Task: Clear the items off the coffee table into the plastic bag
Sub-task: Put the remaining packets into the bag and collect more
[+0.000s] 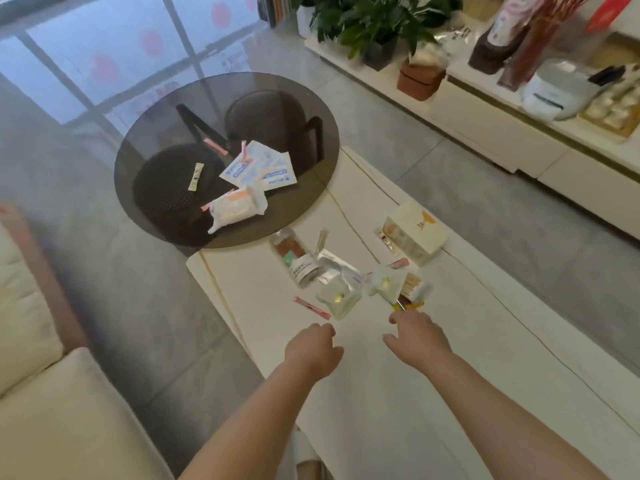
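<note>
Reaching forward over the pale counter (pixel 398 393), two bare hands hover side by side, and neither grip holds anything. The left hand (pixel 317 348) is seen from the back with its fingers loosely curled downward, pinching nothing. The right hand (pixel 417 336) has its fingers relaxed and slightly spread, its fingertips near a yellow-handled tool (pixel 403 304) that pokes out from under the clutter.

Just beyond both hands lies a small heap: two pale crumpled packets (pixel 341 299), a silvery foil pouch (pixel 336 268), a bundle of toothpicks (pixel 414 284), and a clear jar (pixel 294 254) lying on its side. A thin pink sachet (pixel 311 307) lies apart, just ahead of the left hand. Farther off, to the right, stands a cream box (pixel 420 230).

Beyond the heap, a round smoked-glass counter (pixel 145 157) overlaps the pale one. It carries a pack of wipes (pixel 237 209), several blue-and-white packets (pixel 259 166), a small beige sachet (pixel 195 176), and a pink strip (pixel 215 146).

The plastic bag cannot be picked out for certain in this view. Judging from how things lie, the clearing looks barely begun or not begun: every item in sight is on a counter, and the nearest pieces sit just short of the fingertips.
</note>
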A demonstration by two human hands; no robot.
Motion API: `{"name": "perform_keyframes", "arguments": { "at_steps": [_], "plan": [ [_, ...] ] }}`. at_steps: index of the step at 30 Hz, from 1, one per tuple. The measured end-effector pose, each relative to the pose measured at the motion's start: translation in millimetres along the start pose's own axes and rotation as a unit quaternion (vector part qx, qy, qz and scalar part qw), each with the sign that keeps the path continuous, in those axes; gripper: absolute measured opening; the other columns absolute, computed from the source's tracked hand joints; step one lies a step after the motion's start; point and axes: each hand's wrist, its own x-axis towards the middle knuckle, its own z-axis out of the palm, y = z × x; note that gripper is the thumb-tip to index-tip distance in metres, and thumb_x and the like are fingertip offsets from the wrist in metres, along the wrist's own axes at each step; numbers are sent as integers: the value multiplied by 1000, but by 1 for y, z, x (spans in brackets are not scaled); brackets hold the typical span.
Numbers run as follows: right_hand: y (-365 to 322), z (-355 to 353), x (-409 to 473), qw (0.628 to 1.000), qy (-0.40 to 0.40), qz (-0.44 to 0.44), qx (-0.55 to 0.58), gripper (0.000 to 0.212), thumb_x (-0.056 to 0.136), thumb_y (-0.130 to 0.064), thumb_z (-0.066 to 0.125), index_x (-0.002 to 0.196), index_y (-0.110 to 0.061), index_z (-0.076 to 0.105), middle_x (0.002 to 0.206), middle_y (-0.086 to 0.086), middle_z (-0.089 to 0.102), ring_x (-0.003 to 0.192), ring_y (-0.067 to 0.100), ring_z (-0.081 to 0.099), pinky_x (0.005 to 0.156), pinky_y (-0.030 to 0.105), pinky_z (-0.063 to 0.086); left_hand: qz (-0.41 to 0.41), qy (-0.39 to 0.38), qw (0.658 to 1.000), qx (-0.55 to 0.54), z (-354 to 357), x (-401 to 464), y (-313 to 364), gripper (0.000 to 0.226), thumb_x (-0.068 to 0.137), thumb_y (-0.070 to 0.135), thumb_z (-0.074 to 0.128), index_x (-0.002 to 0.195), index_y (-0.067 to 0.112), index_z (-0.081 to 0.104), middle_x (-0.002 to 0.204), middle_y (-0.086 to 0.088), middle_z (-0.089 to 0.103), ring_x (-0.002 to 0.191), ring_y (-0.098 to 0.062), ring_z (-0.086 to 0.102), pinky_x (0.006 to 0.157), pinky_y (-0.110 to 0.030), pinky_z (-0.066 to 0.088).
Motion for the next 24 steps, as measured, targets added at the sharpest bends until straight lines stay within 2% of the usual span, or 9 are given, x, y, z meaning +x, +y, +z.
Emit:
{"name": "perform_keyframes", "arguments": {
  "at_steps": [9,13,17,19,22,24],
  "plan": [
    [8,52,134,1000,-8,12,-17,49,89,-28,48,136,-17,41,134,7,45,125,28,42,96,38,41,6,16,999,30,35,153,-9,38,94,28,46,130,14,46,127,-8,49,121,-28,46,90,-39,44],
    [19,72,184,999,18,7,-43,46,91,-25,47,135,-17,37,140,8,36,131,28,34,99,38,39,9,54,998,35,57,206,-13,35,93,27,47,126,16,45,129,-7,47,121,-28,42,89,-39,43],
    [34,89,220,996,24,30,-83,62,94,-24,46,147,-20,14,159,10,3,147,31,1,114,45,23,-12,122,992,7,79,243,-16,54,88,52,51,130,20,38,129,-4,46,122,-27,41,92,-40,40],
    [41,96,233,994,21,41,-98,70,95,-32,46,150,-22,4,159,12,-8,147,32,-7,117,47,14,-7,149,989,16,86,254,-17,61,86,50,53,134,20,34,130,-4,46,120,-28,43,91,-39,39],
    [45,106,247,990,13,41,-135,77,95,-41,44,151,-22,-6,159,15,-7,147,33,-9,119,50,9,-5,166,985,47,90,264,-21,71,83,45,59,140,19,27,132,-6,44,120,-30,43,92,-39,38],
    [45,112,252,986,33,32,-158,79,94,-40,45,151,-19,-6,158,16,5,147,33,-2,119,50,9,-19,168,984,62,92,269,-22,79,79,47,64,142,18,24,131,-8,43,121,-31,41,93,-39,36]
  ]
}}
